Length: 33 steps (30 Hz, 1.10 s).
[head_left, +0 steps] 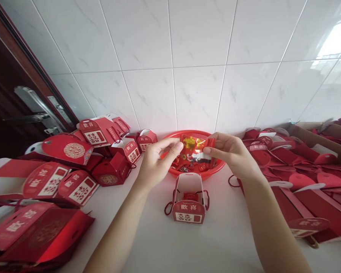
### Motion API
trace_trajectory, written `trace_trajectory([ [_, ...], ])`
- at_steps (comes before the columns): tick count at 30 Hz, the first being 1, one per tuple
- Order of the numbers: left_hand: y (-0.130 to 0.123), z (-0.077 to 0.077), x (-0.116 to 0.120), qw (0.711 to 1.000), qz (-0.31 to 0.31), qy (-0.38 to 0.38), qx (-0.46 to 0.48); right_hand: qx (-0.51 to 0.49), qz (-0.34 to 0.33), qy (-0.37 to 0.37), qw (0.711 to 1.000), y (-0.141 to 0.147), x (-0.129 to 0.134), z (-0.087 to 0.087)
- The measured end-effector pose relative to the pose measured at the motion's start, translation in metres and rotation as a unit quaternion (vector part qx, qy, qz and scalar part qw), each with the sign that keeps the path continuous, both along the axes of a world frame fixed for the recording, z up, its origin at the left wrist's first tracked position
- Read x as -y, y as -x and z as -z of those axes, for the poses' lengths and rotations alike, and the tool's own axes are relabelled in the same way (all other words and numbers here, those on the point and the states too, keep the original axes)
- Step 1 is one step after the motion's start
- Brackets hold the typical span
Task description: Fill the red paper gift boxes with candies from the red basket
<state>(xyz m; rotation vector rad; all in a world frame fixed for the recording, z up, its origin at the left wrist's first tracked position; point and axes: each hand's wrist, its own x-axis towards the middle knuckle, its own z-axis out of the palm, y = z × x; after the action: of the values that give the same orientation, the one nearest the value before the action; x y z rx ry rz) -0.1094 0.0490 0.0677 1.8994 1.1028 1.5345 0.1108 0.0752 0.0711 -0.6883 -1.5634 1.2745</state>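
Note:
Between my two hands is a shiny red candy packet with yellow lettering, held up over a red plastic basket. My left hand pinches its left edge between thumb and fingers. The right edge is pinched by my right hand. Several small wrapped candies lie in the basket, partly hidden behind the packet. In front of the basket stands an open red gift box with white character print and dark red cord handles. Something red and wrapped sits inside that box.
Red gift boxes are piled at the left, several of them closed. More red boxes lie folded or stacked at the right, with a cardboard carton behind. A tiled wall rises at the back; a door handle is at far left.

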Motion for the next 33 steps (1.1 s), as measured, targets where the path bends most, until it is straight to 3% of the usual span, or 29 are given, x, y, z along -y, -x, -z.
trace_trajectory([
  [6,0.0001,-0.0021,0.0007,0.995,0.072,0.072,0.019,-0.065,0.018,0.01,0.998,0.0003,-0.0036,0.0016],
  [13,0.0004,-0.0027,-0.0006,0.998,-0.011,0.028,0.048,-0.04,-0.03,0.039,0.998,0.0007,-0.0019,0.0008],
  [24,-0.0019,-0.003,0.0014,0.997,-0.044,-0.012,0.07,0.006,-0.099,0.033,0.994,0.0021,0.0004,-0.001],
  [33,-0.0026,-0.0049,0.0041,0.996,-0.033,-0.024,0.081,0.019,-0.139,0.029,0.99,0.0044,-0.0002,0.0025],
])
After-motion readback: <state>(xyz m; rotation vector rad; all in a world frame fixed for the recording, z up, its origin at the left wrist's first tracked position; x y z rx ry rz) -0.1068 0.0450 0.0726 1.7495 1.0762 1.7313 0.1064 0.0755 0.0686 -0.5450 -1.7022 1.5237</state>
